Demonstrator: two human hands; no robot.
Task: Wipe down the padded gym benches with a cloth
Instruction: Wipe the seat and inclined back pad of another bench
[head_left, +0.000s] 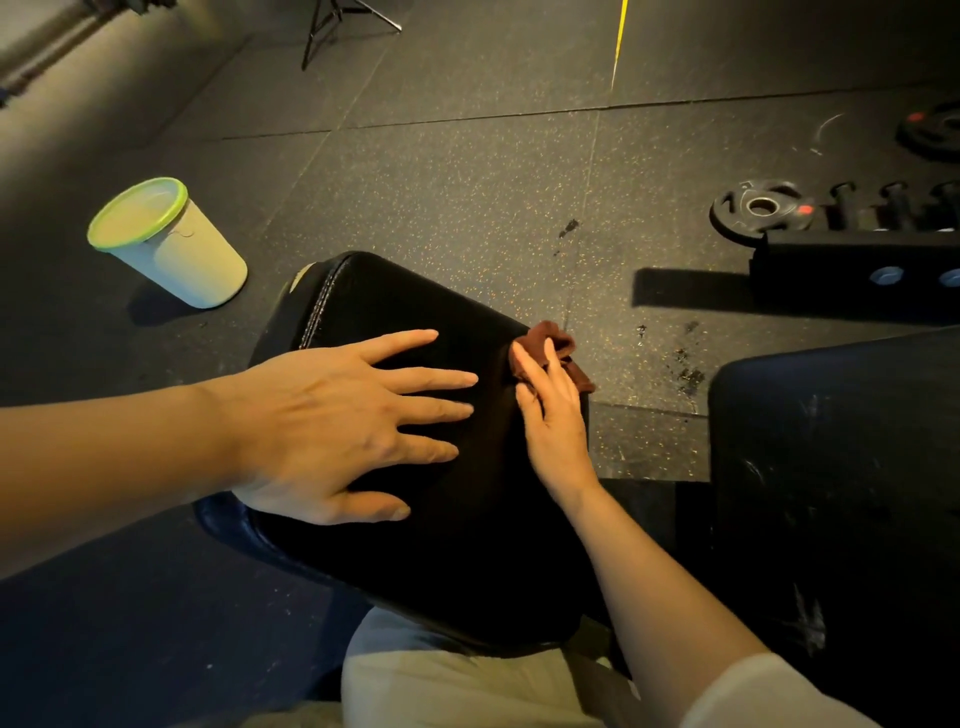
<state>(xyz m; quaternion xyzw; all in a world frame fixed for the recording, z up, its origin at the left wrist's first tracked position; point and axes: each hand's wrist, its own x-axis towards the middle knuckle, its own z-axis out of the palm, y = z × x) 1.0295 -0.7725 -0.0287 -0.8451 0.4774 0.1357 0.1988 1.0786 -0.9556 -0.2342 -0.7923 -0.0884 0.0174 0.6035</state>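
Black padded bench seat (415, 519) mid-wipe. Right hand (558, 421) presses a brown cloth (558, 345) against the pad's right edge, fingers straight on the cloth, apparently not curled round it. Left hand (332, 426) lies flat on the pad top, fingers spread, holding nothing, likely bracing. Step looks like wiping the side edge. Next move probably calls for dragging the cloth along that edge, then over the top. Second pad (841, 493) right looks scuffed. Lidded bucket (171, 244) on the floor, well apart.

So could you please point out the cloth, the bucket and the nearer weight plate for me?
cloth (558, 343): head view, on its bunched top fold.
bucket (200, 262): head view, on its pale side wall.
weight plate (761, 208): head view, by its centre hole.
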